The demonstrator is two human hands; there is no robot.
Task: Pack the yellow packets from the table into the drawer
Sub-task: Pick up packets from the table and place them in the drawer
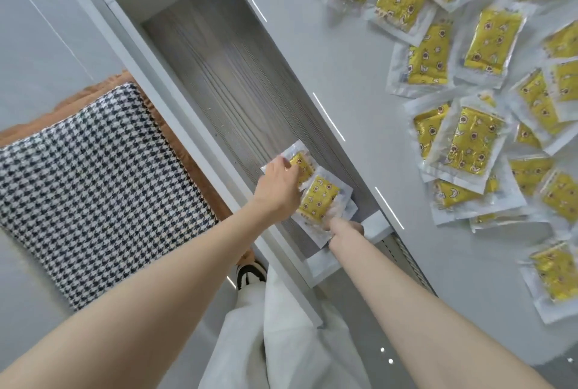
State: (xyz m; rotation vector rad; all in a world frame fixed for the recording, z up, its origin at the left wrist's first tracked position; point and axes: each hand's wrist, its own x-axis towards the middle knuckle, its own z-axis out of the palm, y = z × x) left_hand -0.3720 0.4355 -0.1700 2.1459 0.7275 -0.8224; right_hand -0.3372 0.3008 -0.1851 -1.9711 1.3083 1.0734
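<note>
Both our hands are down in the open drawer [219, 82], on two yellow packets at its near end.

Our left hand [276, 184] lies on the far packet [301, 162]; whether it pinches, we cannot tell. Our right hand [336, 226] holds the near packet [319, 196] from beneath, fingers showing through the clear wrapper. The two packets overlap. Many more yellow packets [469, 138] lie scattered over the white table [359, 76] to the right.

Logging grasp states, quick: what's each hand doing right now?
Left hand: on the far yellow packet; grip cannot be told.
Right hand: holding the near yellow packet.
</note>
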